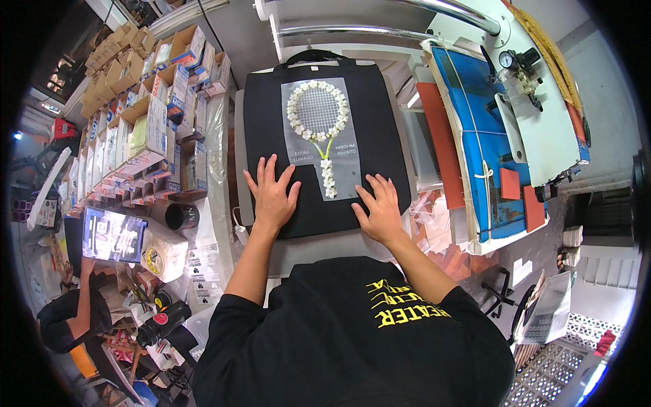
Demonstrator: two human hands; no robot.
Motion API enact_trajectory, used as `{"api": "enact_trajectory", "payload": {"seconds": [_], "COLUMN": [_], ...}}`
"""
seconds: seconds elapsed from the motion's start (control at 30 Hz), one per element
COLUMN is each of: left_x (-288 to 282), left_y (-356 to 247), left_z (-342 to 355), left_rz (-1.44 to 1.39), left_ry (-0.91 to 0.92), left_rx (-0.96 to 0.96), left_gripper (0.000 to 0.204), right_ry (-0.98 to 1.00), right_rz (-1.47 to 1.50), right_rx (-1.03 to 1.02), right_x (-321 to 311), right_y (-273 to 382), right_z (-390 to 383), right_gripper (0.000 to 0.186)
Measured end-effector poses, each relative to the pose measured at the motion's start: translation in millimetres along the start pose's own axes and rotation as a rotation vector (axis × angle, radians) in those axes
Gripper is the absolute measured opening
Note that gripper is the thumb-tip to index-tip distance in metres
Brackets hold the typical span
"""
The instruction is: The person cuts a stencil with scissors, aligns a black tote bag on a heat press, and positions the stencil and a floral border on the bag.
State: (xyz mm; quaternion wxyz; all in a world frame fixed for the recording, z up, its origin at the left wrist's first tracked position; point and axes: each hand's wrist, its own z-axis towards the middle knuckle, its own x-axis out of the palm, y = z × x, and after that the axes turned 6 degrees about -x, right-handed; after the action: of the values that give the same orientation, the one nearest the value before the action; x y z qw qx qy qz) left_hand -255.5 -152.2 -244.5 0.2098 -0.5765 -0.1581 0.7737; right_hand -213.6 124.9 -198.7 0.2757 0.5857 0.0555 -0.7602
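Observation:
A black fabric bag (264, 115) with black handles lies flat on a grey pad (312, 247) in front of me. On it rests a translucent sheet (342, 180) bearing a racket design (317, 88) of white flowers, green stems and small lettering. My left hand (274, 193) lies spread on the bag at the sheet's lower left, fingertips beside its edge. My right hand (376, 210) lies with fingers apart on the bag just right of the sheet's lower end. Neither hand is holding anything.
Stacked cardboard boxes (135, 129) fill the left bench, near a black cylinder (180, 217) and tape roll (154, 261). A co-worker's arm (83, 292) is at lower left. Chrome bars (380, 32) cross above. Right stands machinery with a blue panel (454, 102), gauge (506, 60) and red pads (510, 183).

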Motion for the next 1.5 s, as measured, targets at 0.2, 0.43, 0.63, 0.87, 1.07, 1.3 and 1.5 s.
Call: {"api": "enact_trajectory", "payload": {"seconds": [0.2,0.43,0.63,0.87,1.07,1.3,1.5], "left_x": [3.1,3.6,4.0,4.0,4.9,4.6,7.5], "left_y": [-2.1,0.0,-3.5,-0.9,-1.8,-1.6,0.8], "left_z": [1.9,1.4,4.1,1.1,3.4,2.3,2.6], "left_rz": [0.024,0.043,0.038,0.05,0.048,0.032,0.023], "left_ry": [-0.002,0.007,0.025,0.035,0.035,0.017,0.005], "left_rx": [-0.026,-0.042,-0.043,-0.061,-0.039,-0.047,-0.037], "left_gripper": [0.047,0.048,0.048,0.049,0.048,0.047,0.046], "right_ry": [0.001,0.015,0.003,0.011,0.001,0.018,-0.002], "right_rz": [-0.008,-0.004,-0.001,0.01,0.019,0.012,0.018], "right_rx": [0.001,0.007,0.016,0.021,0.031,0.028,0.03], "right_x": [3.2,3.3,4.4,4.4,5.3,5.7,8.2], "right_y": [-1.0,2.5,0.0,-0.4,-1.1,-1.5,-1.8], "right_z": [0.2,1.7,0.8,1.9,0.1,0.6,-1.9], "right_gripper": [0.043,0.042,0.042,0.042,0.042,0.042,0.042]}}
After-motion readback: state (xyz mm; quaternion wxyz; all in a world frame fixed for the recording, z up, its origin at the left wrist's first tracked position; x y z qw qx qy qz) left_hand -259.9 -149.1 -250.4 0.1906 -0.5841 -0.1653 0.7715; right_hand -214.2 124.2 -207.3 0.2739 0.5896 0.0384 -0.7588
